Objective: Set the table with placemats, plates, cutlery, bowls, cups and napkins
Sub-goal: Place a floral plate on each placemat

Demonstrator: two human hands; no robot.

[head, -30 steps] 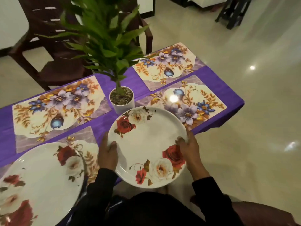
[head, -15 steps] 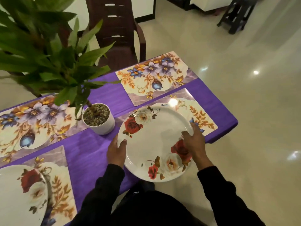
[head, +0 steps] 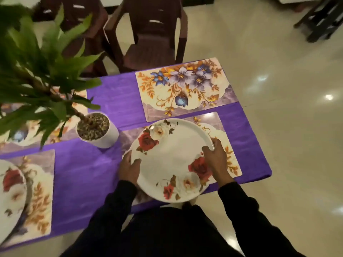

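Plate (head: pixel 172 160), rose-patterned: your left hand (head: pixel 129 167) and right hand (head: pixel 216 158) grip opposite rims, holding it over the near placemat (head: pixel 229 145), its near edge overhanging the table's edge. Risk: release it off-centre and it tips floorward; potted plant (head: pixel 97 129) stands near.

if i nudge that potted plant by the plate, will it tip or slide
The potted plant looks top-heavy: tall leaves spread well beyond its small white pot, so a high push may tip it. The pebble-filled pot probably adds weight low down. On the purple tablecloth it may drag rather than slide.
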